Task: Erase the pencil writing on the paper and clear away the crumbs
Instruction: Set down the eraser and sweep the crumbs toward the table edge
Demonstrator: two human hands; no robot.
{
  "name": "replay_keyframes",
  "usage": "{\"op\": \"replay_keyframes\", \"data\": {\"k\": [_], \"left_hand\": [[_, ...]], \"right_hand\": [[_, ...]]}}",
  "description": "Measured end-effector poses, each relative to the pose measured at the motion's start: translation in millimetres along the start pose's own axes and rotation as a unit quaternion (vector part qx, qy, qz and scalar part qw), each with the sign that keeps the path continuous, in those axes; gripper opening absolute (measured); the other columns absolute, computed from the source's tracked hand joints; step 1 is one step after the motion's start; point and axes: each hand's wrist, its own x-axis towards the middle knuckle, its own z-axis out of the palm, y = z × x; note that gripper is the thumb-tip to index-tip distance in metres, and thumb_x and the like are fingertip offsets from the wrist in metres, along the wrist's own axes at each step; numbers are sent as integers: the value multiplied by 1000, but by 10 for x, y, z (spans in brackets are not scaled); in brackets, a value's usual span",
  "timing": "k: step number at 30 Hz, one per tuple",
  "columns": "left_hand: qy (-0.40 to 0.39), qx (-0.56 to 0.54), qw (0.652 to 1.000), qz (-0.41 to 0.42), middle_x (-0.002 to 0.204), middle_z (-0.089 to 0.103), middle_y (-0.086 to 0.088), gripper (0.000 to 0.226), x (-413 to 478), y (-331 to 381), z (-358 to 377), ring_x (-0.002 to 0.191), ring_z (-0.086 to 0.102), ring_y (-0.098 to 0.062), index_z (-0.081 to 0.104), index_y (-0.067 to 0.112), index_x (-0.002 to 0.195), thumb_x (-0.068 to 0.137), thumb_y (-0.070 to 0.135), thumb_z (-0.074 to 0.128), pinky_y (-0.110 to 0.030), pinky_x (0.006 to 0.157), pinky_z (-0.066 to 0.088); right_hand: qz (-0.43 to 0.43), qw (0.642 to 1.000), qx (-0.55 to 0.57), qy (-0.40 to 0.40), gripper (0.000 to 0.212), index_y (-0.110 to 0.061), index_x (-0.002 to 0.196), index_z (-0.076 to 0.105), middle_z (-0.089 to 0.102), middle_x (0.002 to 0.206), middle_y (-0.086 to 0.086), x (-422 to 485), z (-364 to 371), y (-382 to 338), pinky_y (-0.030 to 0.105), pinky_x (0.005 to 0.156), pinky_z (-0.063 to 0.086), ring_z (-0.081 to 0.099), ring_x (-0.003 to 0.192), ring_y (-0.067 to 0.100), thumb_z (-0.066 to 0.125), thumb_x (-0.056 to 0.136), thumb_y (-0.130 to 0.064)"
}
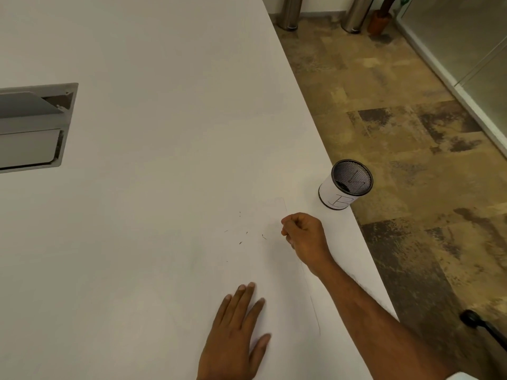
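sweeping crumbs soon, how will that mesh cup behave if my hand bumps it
The mesh cup looks light, thin wire with little visible inside, so it would probably slide or tip easily. It stands at the table edge, so a nudge might send it off. Tipped over, its round body would likely roll.

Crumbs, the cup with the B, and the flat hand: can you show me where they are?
crumbs (pixel 263 236), head view, on one dark sliver.
cup (pixel 339 201), head view, on its white label.
left hand (pixel 233 335), head view, on its back.
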Motion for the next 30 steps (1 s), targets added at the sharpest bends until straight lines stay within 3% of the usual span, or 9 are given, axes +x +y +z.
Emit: {"op": "replay_keyframes", "data": {"k": [4,7,9,11,13,17,21,25,30], "left_hand": [[31,10,999,-2,159,34,-7,58,3,8,71,146,33,-24,49,19,143,95,51,48,-43,112,29],[44,6,999,-10,156,39,-7,53,21,46,79,144,36,-24,48,21,139,98,53,40,-44,110,31],[49,0,999,-19,155,41,-7,53,43,50,59,142,38,-23,49,22,138,99,56,36,-46,108,32],[56,-10,998,-27,154,42,-6,51,70,67,21,140,42,-22,49,23,137,100,56,35,-46,108,32],[69,-27,997,-33,153,43,-6,45,122,90,-47,137,47,-23,48,25,135,101,52,33,-45,109,31],[182,-136,971,-75,145,46,-2,32,398,23,-331,131,47,-16,52,23,128,96,22,54,-24,113,31],[273,-211,926,-151,130,51,-14,39,944,-170,-776,103,56,9,62,9,110,79,-14,71,-2,91,37],[285,-301,891,-186,125,54,-9,57,1544,-427,-1059,77,67,5,53,35,105,78,-8,78,-5,71,47],[233,-331,881,-247,124,57,3,36,2086,-585,-1060,72,68,0,58,20,105,82,-2,75,0,65,42]], "right_hand": [[-33,999,-30,5,12,-8,77,64,68,68,12,-16,27,17,28,48,46,62,50,19,61,84,1],[-77,996,-44,4,11,-9,89,63,69,81,11,52,62,33,33,62,57,71,68,21,71,83,-4],[-157,979,-128,19,15,-13,93,66,65,95,5,188,112,19,27,74,55,68,82,17,75,81,-12],[-232,951,-205,21,17,-14,97,67,61,100,4,376,202,-71,19,77,50,62,86,12,74,81,-14],[-272,926,-263,15,19,-14,102,67,62,100,3,588,327,-174,21,79,48,59,88,13,72,83,-15],[-291,892,-345,24,23,-14,104,66,65,98,2,961,544,-218,33,81,47,56,94,21,72,82,-17],[-267,904,-333,14,27,-13,103,66,65,100,1,1134,591,-150,36,84,47,56,97,23,75,79,-19],[-263,912,-314,5,34,-15,107,66,65,107,1,1149,553,-135,35,88,47,54,101,21,78,76,-22],[-310,907,-281,54,22,-17,106,64,63,106,-3,785,372,-27,19,81,38,54,98,17,69,84,-14]]}}
